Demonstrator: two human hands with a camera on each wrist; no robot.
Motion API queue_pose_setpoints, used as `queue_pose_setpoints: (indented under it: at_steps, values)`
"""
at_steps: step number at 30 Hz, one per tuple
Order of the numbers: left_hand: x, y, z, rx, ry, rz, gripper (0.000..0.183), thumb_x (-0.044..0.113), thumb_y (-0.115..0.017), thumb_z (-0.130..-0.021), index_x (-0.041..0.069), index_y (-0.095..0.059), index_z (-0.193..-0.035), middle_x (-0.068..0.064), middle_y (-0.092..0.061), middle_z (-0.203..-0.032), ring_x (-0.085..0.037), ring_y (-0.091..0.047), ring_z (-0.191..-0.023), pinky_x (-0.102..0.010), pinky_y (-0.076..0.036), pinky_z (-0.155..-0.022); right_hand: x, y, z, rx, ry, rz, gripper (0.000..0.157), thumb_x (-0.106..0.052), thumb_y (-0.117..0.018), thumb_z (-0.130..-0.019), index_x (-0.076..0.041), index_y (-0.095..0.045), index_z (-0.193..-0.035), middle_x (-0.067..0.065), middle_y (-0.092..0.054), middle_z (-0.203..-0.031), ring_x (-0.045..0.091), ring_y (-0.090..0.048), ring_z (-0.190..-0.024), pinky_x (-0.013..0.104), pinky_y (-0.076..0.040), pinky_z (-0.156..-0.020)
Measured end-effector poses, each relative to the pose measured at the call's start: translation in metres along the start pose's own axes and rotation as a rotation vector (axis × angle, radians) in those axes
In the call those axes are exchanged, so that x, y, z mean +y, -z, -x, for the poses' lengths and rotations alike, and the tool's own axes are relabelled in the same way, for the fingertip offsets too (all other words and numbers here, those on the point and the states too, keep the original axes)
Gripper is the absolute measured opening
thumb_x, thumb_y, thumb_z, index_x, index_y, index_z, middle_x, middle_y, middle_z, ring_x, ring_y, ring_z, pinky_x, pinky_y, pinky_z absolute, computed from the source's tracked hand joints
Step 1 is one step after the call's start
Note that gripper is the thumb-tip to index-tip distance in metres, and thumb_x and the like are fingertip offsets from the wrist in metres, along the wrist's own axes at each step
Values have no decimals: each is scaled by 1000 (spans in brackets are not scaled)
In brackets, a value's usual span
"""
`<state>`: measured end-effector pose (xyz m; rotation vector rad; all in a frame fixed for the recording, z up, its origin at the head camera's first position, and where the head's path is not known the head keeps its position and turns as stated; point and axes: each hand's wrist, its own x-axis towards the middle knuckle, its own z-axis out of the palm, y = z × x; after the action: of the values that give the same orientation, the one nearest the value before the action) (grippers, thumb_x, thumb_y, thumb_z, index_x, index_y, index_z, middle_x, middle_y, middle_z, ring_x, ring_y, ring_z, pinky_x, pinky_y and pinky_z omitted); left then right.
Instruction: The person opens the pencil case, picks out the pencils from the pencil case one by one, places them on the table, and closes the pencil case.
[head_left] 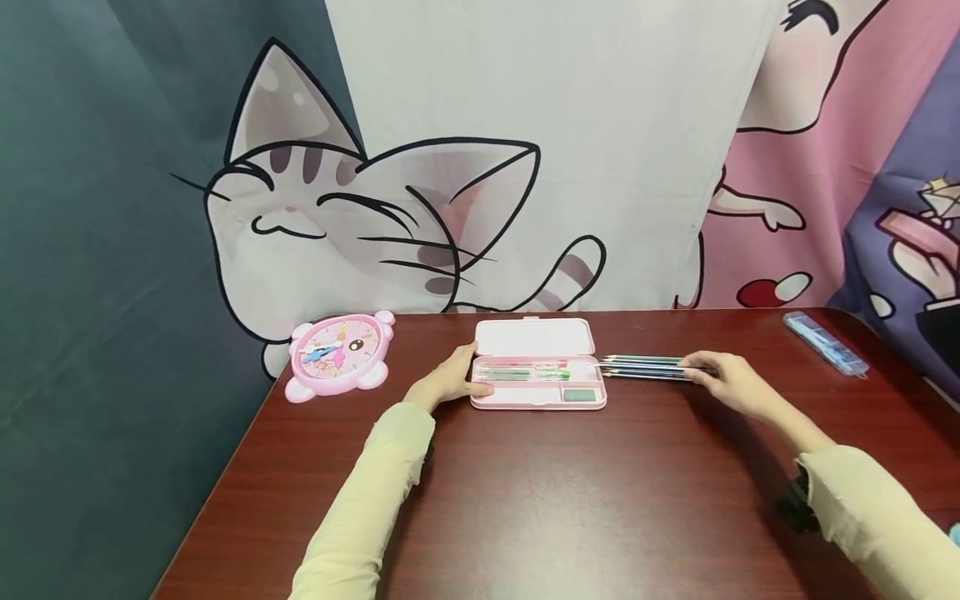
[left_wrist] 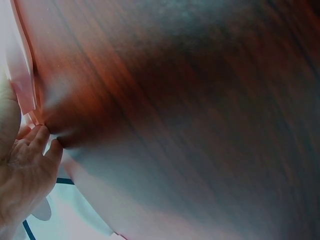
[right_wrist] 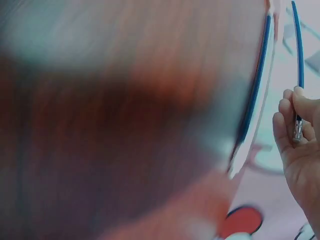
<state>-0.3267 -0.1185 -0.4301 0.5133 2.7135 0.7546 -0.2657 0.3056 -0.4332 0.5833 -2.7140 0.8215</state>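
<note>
A pink pencil case (head_left: pixel 525 395) lies open on the table, its lid (head_left: pixel 534 337) folded back. Inside are several slim pencils or pens (head_left: pixel 525 375) and a greenish block (head_left: pixel 579 395). My left hand (head_left: pixel 446 379) holds the case's left end, thumb over the front part and fingers by the lid. To the right of the case several dark pencils (head_left: pixel 637 367) lie side by side, points toward it. My right hand (head_left: pixel 723 383) is at their far ends. In the right wrist view it pinches a blue pencil (right_wrist: pixel 300 60) near its end, while another blue pencil (right_wrist: pixel 257 75) lies beside it.
A pink toy clock (head_left: pixel 341 354) rests at the table's back left. At the back right is a light blue flat case (head_left: pixel 825 343). Behind the dark red wooden table (head_left: pixel 562 500) hangs a curtain (head_left: pixel 637 100) printed with a cartoon cat.
</note>
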Motion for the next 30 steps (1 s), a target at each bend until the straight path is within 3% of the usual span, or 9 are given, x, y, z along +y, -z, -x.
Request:
queue_pose_setpoints:
  at_steps: [6,12,16,22,26,30]
  values:
    - [-2,2,-1,-9,5,-17,95,34,-70,-79,-1,-13,-145,-18,-23,-148,-26,-24,-137,-39,-23,-112,24,7,24,-40,-75,4,11,-8,-66,-81,-1,-67,-90,5,-65,-77,-9,-46,-66,8,-37,-58]
    - [-1,1,0,-7,1,-20,94,33,-70,-79,-2,-13,-145,-19,-23,-148,-27,-24,-137,-39,-22,-112,32,-1,25,85,68,96,14,-1,-75,-68,-7,-69,-79,2,-67,-73,-7,-54,-69,4,-39,-64]
    - [1,1,0,-11,-4,-1,93,32,-71,-79,-2,-14,-144,-19,-24,-147,-27,-25,-137,-39,-23,-112,29,-2,20,57,117,179,15,-3,-75,-68,-10,-68,-78,-3,-66,-72,3,-58,-67,18,-46,-62]
    - [3,1,-4,-9,-29,16,93,31,-71,-79,-3,-15,-144,-19,-24,-147,-27,-25,-137,-39,-23,-112,24,-3,13,39,62,289,12,-9,-75,-70,-11,-67,-77,-2,-61,-72,17,-58,-68,36,-47,-61]
    - [0,3,-2,-10,-26,48,92,32,-70,-79,-3,-16,-144,-20,-25,-147,-28,-25,-136,-41,-22,-112,15,-10,3,51,12,256,13,-12,-75,-71,-8,-67,-80,4,-61,-76,23,-59,-73,41,-47,-65]
    - [-6,7,-1,14,-41,131,75,26,-64,-85,-4,-24,-141,-22,-34,-142,-32,-33,-132,-43,-27,-109,-2,-27,-15,70,3,132,12,-10,-73,-74,-4,-67,-83,7,-62,-79,26,-60,-76,41,-47,-68]
